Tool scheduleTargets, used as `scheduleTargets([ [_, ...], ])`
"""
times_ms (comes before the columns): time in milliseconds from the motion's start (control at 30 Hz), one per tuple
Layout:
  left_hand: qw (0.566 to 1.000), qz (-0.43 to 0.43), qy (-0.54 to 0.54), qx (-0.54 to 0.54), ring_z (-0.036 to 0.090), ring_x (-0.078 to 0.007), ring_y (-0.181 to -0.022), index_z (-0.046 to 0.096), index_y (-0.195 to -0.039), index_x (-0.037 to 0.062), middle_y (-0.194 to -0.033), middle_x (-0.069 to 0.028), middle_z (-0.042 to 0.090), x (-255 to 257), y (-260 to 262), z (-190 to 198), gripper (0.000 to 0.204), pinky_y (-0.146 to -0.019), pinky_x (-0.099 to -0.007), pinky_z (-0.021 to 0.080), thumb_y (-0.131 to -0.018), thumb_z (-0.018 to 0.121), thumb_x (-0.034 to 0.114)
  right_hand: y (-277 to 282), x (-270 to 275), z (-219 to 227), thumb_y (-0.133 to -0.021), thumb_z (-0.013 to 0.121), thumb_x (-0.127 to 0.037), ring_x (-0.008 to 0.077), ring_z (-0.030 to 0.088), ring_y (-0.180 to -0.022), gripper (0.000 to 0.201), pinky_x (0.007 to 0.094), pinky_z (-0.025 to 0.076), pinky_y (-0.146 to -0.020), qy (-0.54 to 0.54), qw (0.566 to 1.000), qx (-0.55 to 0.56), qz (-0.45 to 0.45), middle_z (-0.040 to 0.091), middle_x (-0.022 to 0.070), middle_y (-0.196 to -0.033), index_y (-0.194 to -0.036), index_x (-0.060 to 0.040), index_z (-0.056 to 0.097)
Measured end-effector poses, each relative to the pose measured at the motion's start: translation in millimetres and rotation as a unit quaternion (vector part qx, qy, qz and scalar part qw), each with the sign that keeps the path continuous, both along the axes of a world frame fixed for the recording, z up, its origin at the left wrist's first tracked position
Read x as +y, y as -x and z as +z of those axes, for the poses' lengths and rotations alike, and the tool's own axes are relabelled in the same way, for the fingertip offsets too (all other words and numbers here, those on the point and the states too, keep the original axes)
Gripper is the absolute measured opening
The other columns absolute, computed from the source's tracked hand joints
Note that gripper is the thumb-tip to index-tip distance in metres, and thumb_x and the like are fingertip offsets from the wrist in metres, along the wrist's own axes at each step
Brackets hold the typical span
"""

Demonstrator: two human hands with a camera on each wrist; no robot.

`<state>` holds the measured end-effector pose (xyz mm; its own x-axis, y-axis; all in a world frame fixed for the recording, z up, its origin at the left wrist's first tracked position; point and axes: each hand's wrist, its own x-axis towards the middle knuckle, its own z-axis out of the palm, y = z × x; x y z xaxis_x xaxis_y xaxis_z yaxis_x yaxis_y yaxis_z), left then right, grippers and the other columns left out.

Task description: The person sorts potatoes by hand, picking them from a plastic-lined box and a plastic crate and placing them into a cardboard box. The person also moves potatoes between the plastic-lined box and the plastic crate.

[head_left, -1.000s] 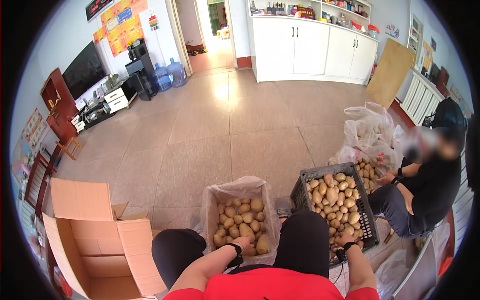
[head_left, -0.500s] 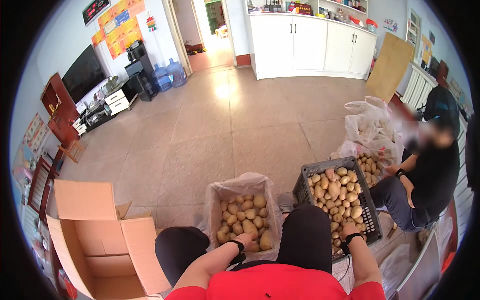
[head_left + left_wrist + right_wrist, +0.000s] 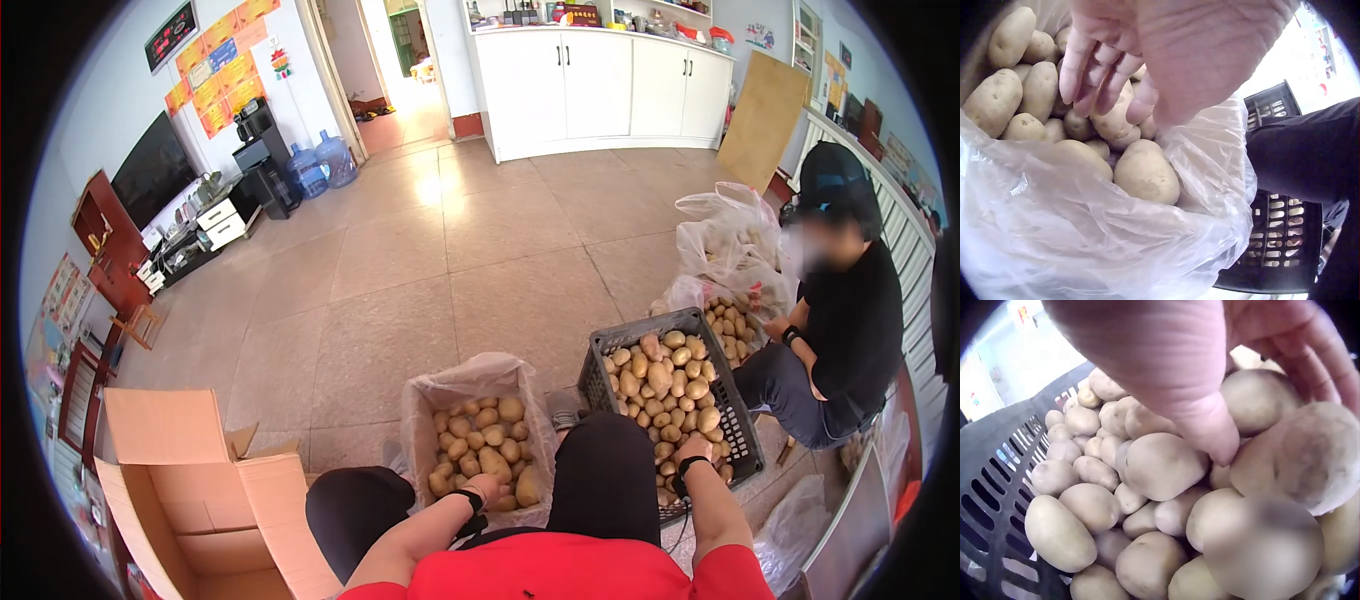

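In the head view my left hand [image 3: 487, 489] hangs over potatoes [image 3: 482, 440] in a box lined with clear plastic [image 3: 412, 425]. Seen from the left wrist, its fingers [image 3: 1105, 78] droop loosely, tips right at a long potato [image 3: 1116, 115], and the palm holds nothing. My right hand [image 3: 697, 449] reaches into the near part of a black plastic crate [image 3: 745, 425] heaped with potatoes [image 3: 660, 385]. From the right wrist, its thumb [image 3: 1213, 428] and fingers [image 3: 1319, 362] lie on either side of a potato [image 3: 1260, 400]; a larger potato [image 3: 1300, 456] partly hides their grip.
An opened cardboard box [image 3: 165, 425] stands at left. Beyond the crate, more potatoes [image 3: 732, 325] spill beside clear plastic bags [image 3: 735, 250]. At right sits another person [image 3: 850, 340] in black. A plastic sheet [image 3: 795, 525] lies on the tiled floor near my right arm.
The view has shifted slightly. My right hand has moved a little forward among the potatoes in the crate. My left hand stays over the lined box.
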<state>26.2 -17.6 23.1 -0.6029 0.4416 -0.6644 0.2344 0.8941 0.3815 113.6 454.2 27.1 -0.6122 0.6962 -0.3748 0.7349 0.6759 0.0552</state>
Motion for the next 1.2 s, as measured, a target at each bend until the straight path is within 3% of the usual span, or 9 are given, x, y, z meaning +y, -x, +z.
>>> scheduleTargets([
  [167,0.998,0.036,-0.003,0.052,0.063,-0.0366,-0.099,0.066,-0.103,0.006,-0.102,-0.0213,0.067,5,11,-11,0.03,-0.088,-0.0437,0.048,-0.088,0.051,0.028,-11,-10,16,-0.085,0.059,-0.02,0.0334,0.059,-0.11,0.037,0.0396,0.048,-0.092,0.01,1.0,0.022,-0.009,0.061,0.0215,-0.116,-0.117,-0.0023,0.054],
  [333,0.954,0.242,-0.151,0.089,0.066,-0.0347,-0.088,0.069,-0.096,0.0088,-0.095,-0.0173,0.069,16,14,-6,0.024,-0.081,-0.0426,0.051,-0.084,0.052,0.02,-20,-23,48,-0.085,0.059,-0.02,0.0343,0.061,-0.107,0.035,0.0432,0.049,-0.091,0.013,0.998,0.055,-0.021,0.061,0.022,-0.114,-0.114,-0.0034,0.052],
  [467,0.947,0.232,-0.198,0.1,0.069,-0.0256,-0.075,0.067,-0.093,0.0039,-0.083,-0.0153,0.069,25,20,15,0.02,-0.07,-0.035,0.054,-0.085,0.053,0.016,-15,-31,71,-0.082,0.059,-0.019,0.0404,0.06,-0.103,0.036,0.048,0.048,-0.088,0.031,0.99,0.14,-0.008,0.062,0.0254,-0.107,-0.112,-0.0022,0.05],
  [533,0.861,0.369,-0.344,-0.068,0.068,-0.0201,-0.075,0.063,-0.097,0.002,-0.088,-0.0116,0.069,31,26,19,0.019,-0.067,-0.0315,0.054,-0.087,0.055,0.015,-9,-33,85,-0.081,0.059,-0.02,0.0427,0.059,-0.102,0.037,0.0494,0.047,-0.087,0.05,0.986,0.158,-0.006,0.062,0.0265,-0.104,-0.113,-0.0019,0.05],
  [700,0.794,0.389,-0.451,-0.119,0.067,-0.019,-0.075,0.057,-0.105,0.0012,-0.091,-0.0108,0.066,46,44,56,0.023,-0.066,-0.0301,0.055,-0.092,0.054,0.02,15,-17,96,-0.078,0.065,-0.024,0.034,0.066,-0.08,0.042,0.0418,0.053,-0.07,0.095,0.908,0.4,0.084,0.065,0.0219,-0.089,-0.112,-0.0013,0.055],
  [767,0.771,0.389,-0.486,-0.135,0.067,-0.0202,-0.077,0.054,-0.11,0.0012,-0.094,-0.0116,0.065,51,45,77,0.026,-0.068,-0.0312,0.055,-0.093,0.054,0.022,35,-29,136,-0.077,0.067,-0.022,0.0284,0.067,-0.076,0.041,0.037,0.054,-0.066,0.126,0.887,0.433,0.098,0.065,0.0197,-0.088,-0.111,-0.0009,0.057],
  [867,0.742,0.378,-0.538,-0.13,0.066,-0.0228,-0.086,0.049,-0.119,0.0018,-0.102,-0.0148,0.063,57,41,124,0.031,-0.072,-0.0327,0.056,-0.094,0.052,0.02,42,-103,254,-0.078,0.067,-0.028,0.0374,0.063,-0.097,0.043,0.0421,0.049,-0.084,0.221,0.859,0.437,0.151,0.066,0.0216,-0.1,-0.114,-0.005,0.057],
  [1033,0.633,0.351,-0.619,-0.306,0.063,-0.0265,-0.1,0.044,-0.129,0.0037,-0.115,-0.0176,0.058,65,28,204,0.046,-0.085,-0.0393,0.053,-0.096,0.051,0.036,57,-194,329,-0.079,0.065,-0.021,0.0353,0.064,-0.089,0.038,0.0401,0.051,-0.078,0.188,0.818,0.422,0.343,0.066,0.0186,-0.093,-0.112,-0.0043,0.058],
  [1200,0.553,0.283,-0.693,-0.365,0.06,-0.026,-0.106,0.045,-0.13,0.0084,-0.121,-0.0136,0.058,72,24,227,0.05,-0.09,-0.0415,0.05,-0.098,0.044,0.046,78,-254,298,-0.078,0.062,-0.02,0.0388,0.063,-0.086,0.029,0.0453,0.051,-0.074,0.163,0.787,0.364,0.47,0.066,0.0185,-0.093,-0.103,-0.0051,0.057],
])
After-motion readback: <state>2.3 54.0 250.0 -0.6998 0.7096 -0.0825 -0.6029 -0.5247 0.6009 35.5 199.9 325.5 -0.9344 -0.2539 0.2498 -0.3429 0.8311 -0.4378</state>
